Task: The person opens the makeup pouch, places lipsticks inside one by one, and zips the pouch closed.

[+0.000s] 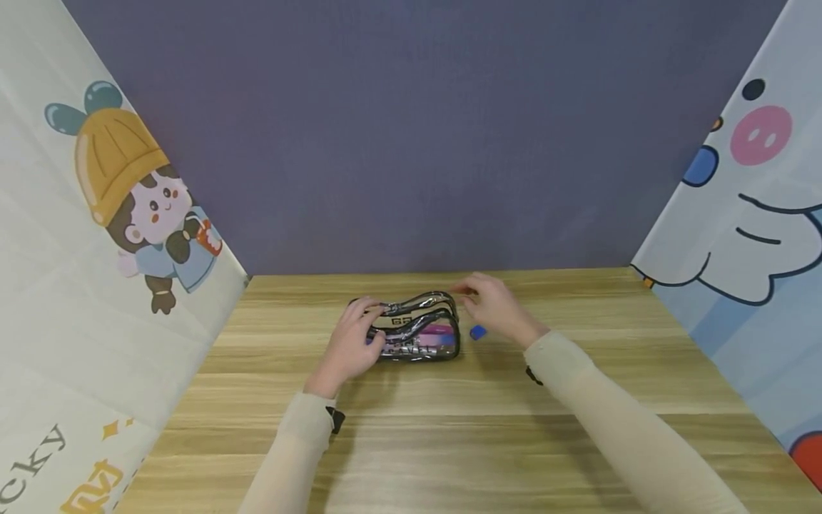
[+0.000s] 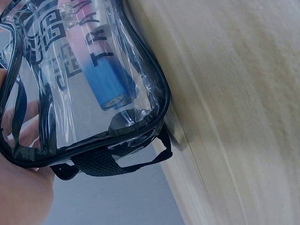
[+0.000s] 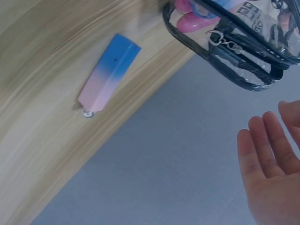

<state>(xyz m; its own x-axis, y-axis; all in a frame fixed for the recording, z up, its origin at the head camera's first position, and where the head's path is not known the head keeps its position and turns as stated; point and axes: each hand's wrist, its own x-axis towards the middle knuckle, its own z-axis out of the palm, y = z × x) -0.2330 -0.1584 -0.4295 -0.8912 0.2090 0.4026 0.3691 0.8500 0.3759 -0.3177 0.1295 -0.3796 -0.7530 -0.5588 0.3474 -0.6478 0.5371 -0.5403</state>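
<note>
Head view: wood-grain tabletop (image 1: 437,450) is stretching toward six o'clock, back edge (image 1: 546,272) at twelve. Clear, black-trimmed zip pouch (image 1: 414,337) is sitting near that edge, showing pink-blue contents (image 2: 101,75). Left hand (image 1: 349,344) is pinching its nine-o'clock end; right hand (image 1: 494,305) is hovering at two, fingers straight; blue-pink stick (image 3: 110,72) at three.

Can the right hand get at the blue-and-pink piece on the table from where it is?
Probably yes: the right hand looks empty and is close by, and the blue-and-pink piece lies uncovered on the table beside the clear pouch, with nothing visible in the way.
</note>
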